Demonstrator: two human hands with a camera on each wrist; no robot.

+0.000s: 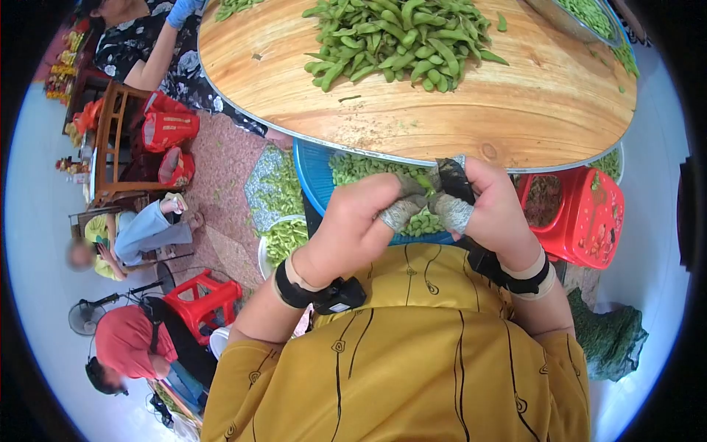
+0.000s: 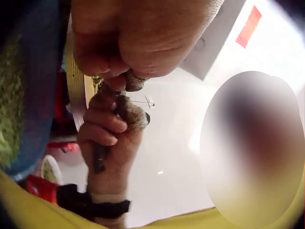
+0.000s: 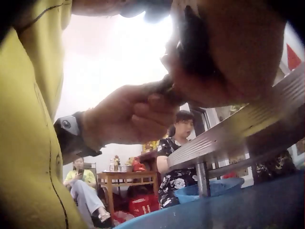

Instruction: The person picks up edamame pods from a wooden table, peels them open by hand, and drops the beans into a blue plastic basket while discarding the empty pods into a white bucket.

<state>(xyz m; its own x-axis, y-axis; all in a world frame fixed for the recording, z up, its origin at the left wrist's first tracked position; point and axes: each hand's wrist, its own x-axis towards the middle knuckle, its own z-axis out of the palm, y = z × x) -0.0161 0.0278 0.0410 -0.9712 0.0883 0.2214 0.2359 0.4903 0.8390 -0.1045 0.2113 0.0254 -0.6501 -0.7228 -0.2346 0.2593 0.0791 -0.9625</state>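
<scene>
Both hands meet over a blue basin (image 1: pixel 313 177) at the table's near edge. My left hand (image 1: pixel 353 217) pinches a green soybean pod (image 1: pixel 425 180) between thumb and fingers. Grey wrapping covers the thumb tip. My right hand (image 1: pixel 497 214), its thumb wrapped too, is right against the pod's other end. Its fingers curl round a dark, narrow object (image 2: pixel 99 160), whose kind I cannot tell. Shelled green beans (image 1: pixel 357 169) fill the basin below. On the wooden table (image 1: pixel 258 96) lies a heap of pods (image 1: pixel 405 40).
A red container (image 1: pixel 600 221) stands at the right, beneath the table edge. Left of the basin, a white bowl (image 1: pixel 264 258) holds pale green pods. A person with a blue glove (image 1: pixel 180 13) sits across the table. Red stool (image 1: pixel 202 298) and other seated people are farther left.
</scene>
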